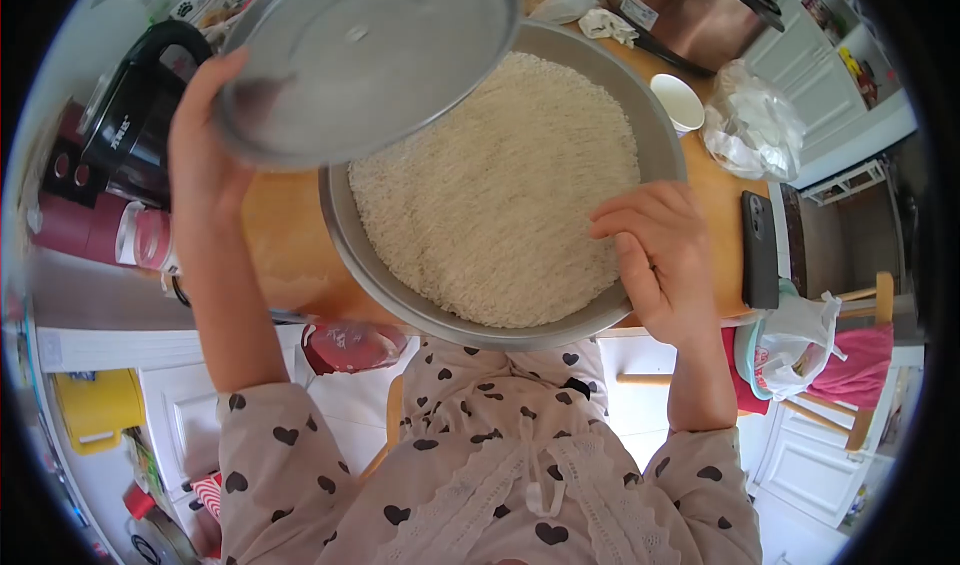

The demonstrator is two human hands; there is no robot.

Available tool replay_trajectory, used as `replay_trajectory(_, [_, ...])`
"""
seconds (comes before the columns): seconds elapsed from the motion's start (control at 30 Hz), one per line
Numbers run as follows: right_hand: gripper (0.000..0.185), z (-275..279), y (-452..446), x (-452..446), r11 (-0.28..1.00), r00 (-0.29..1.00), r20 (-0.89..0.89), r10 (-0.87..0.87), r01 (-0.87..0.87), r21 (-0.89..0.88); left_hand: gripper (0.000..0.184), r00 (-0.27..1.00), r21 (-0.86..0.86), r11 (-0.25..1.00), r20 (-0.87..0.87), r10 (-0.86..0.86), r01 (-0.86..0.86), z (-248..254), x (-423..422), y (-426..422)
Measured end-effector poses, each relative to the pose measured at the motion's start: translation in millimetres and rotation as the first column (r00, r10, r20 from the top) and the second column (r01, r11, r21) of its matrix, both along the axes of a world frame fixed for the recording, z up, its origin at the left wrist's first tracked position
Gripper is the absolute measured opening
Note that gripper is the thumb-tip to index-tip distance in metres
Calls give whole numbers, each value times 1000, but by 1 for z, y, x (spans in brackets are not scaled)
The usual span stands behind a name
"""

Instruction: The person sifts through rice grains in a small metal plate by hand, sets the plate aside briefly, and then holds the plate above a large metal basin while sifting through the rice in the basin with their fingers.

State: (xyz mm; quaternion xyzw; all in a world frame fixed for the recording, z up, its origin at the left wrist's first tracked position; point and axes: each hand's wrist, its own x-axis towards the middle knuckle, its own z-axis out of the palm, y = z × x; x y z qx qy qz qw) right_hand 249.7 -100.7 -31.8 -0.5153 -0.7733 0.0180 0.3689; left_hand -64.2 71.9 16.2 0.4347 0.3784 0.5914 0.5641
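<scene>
The premises appear to be a home kitchen. A wooden table [285, 235] bears a large metal basin [655, 115] of white rice [500, 205]. A countertop appliance with a black jug [130, 120] stands at left; a rounded brown appliance [690, 15] stands at far right. White panelled cabinets [822, 63] and a wooden chair [884, 300] are noted at right.

The rice [500, 195] is seen in creamy white. By silver-grey the basin [655, 95] and the round metal tray [370, 65] are coloured. The table [285, 250] is toned orange-brown. The pale beige clothing [430, 485] is patterned with black hearts. The cup [677, 103] is coloured white, the phone [759, 250] dark grey.
</scene>
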Motion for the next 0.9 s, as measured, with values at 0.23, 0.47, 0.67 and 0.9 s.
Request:
replay_trajectory(0.23, [11, 7, 0, -1, 999, 999, 34, -1, 2, -34, 33, 972, 89, 989, 192, -133, 118, -45, 43, 52])
replay_trajectory(0.47, [12, 12, 3, -1, 994, 996, 84, 14, -5, -111, 33, 956, 118, 989, 289, 51, -88, -69, 40, 50])
replay_trajectory(0.67, [10, 20, 0, -1, 975, 989, 143, 32, 1, -222, 36, 940, 101, 986, 328, 92, -131, -61, 43, 43])
replay_trajectory(0.9, [15, 28, 29, 2, 906, 986, 24, 165, -142, -400, 32, 939, 178, 981, 344, 7, -73, -68, 42, 49])
